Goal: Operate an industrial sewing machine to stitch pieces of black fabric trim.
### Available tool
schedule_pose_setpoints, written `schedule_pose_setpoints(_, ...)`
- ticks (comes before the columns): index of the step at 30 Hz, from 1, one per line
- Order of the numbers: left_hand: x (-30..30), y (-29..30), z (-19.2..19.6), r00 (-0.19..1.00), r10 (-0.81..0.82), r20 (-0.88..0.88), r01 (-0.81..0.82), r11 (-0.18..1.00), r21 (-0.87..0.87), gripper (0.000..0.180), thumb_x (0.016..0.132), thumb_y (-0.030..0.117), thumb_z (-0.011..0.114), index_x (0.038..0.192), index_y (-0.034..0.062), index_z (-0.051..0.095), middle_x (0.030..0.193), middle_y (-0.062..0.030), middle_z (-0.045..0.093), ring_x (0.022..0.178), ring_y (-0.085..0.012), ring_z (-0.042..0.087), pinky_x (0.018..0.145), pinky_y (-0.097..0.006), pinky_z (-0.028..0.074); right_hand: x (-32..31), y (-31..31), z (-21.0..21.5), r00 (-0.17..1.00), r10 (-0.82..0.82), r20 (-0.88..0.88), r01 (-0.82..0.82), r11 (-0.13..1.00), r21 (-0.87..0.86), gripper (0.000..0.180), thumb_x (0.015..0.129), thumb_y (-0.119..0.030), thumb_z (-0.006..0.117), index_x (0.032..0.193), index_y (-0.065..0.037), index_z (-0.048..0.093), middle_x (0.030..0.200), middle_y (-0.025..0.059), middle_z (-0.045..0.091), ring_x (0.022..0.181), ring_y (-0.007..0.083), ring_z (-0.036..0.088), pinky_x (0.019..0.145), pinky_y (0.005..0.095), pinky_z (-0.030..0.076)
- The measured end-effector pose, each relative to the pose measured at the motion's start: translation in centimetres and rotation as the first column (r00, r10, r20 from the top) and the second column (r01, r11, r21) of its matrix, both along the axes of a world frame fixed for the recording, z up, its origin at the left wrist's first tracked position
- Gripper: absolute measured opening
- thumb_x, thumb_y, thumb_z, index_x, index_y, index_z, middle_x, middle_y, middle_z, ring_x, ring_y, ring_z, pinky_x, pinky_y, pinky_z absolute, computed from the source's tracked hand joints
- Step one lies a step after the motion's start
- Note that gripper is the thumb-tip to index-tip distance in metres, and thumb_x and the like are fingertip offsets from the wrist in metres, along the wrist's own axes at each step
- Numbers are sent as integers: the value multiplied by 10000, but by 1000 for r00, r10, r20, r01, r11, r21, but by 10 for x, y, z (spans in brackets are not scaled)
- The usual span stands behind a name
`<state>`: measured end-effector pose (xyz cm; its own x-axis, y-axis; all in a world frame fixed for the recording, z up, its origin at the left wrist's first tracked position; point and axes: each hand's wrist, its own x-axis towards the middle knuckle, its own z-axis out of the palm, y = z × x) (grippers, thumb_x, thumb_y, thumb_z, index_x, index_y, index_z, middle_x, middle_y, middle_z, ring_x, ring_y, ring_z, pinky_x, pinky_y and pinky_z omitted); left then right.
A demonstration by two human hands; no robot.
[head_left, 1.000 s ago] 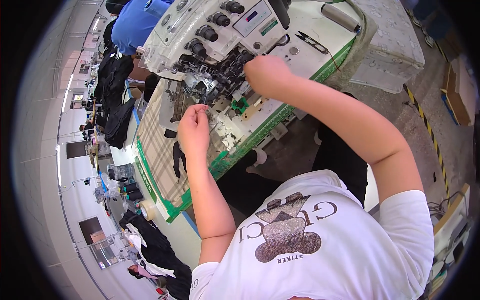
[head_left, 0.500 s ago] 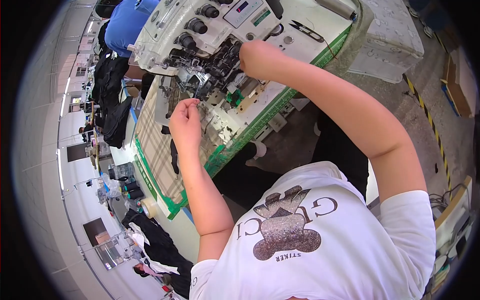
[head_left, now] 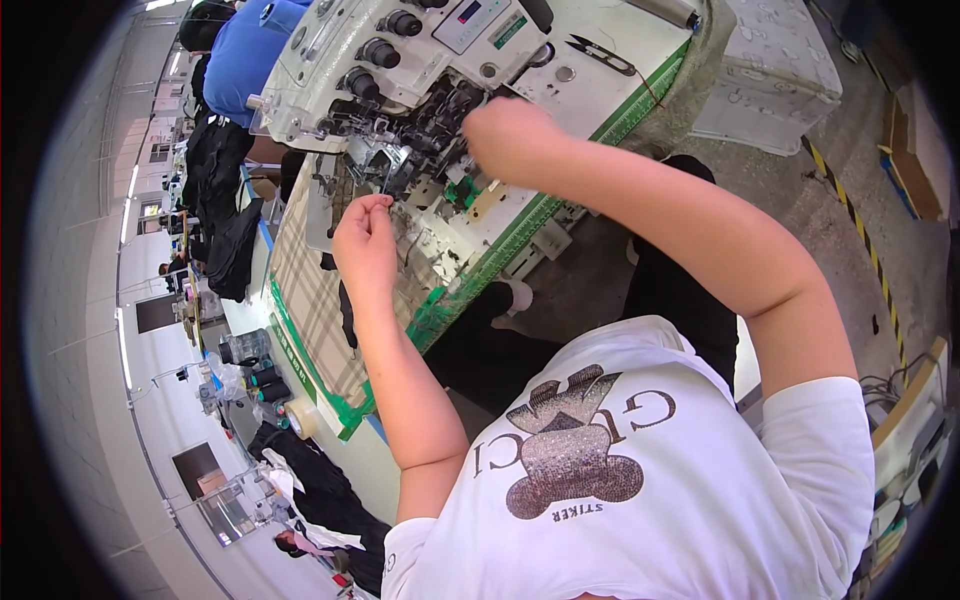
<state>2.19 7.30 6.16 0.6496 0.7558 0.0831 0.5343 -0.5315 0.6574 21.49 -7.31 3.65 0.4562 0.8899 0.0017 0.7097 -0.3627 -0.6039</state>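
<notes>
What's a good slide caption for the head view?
Left hand pinches thread; right hand reaches into sewing machine.

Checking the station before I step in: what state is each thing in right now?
Sewing machine: front open, threading parts exposed.
Left hand: fingers pinched, apparently on a thread, too thin to confirm.
Right hand: reaching into the machine's open front.
Thread snips: lying unused on the table.

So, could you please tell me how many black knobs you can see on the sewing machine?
3: one knob at the top, one below it, one lowest-left. Others may be hidden.
</notes>
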Motion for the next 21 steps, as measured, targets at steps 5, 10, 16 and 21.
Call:
schedule_pose_setpoints(5, 6, -10, 2, 1000, -15, 14, 15, 1000, 11, 154, 963, 109, 536, 990, 30, 666, 765, 39, 643, 563, -3, 460, 493, -188, 341, -13, 18, -5, 997, -18, 81, 20, 999, -25, 131, 746, -83, 652, 841, -18, 716, 853, 173, 708, 813, 354, 704, 687, 445, 574)
schedule_pose_setpoints(10, 12, -16, 5, 998, -5, 61, 6, 1000, -23, 156, 956, 71, 521, 979, -4, 655, 656, 62, 525, 541, -6, 368, 494, -206, 266, -12, 24, -7, 992, -54, -116, 57, 998, 26, 172, 761, -90, 621, 869, 0, 719, 873, 209, 702, 851, 368, 693, 728, 456, 564)
schedule_pose_setpoints(16, 5, -7, 2, 999, 9, 47, -9, 1000, -5, 155, 960, 73, 521, 977, 0, 656, 666, 62, 541, 539, -4, 374, 489, -205, 263, 11, 11, 4, 994, 104, -33, -104, 994, 19, 185, 732, -64, 636, 891, -22, 721, 918, 179, 712, 890, 343, 698, 720, 437, 570)
schedule_pose_setpoints(21, 11, -8, 5, 999, 15, 46, -15, 1000, -3, 154, 964, 78, 522, 964, 6, 658, 675, 58, 561, 541, 1, 388, 487, -197, 268, 5, 25, -14, 995, 8, -101, 8, 988, 156, 188, 732, -60, 621, 889, -19, 717, 908, 188, 707, 886, 357, 693, 730, 436, 567)
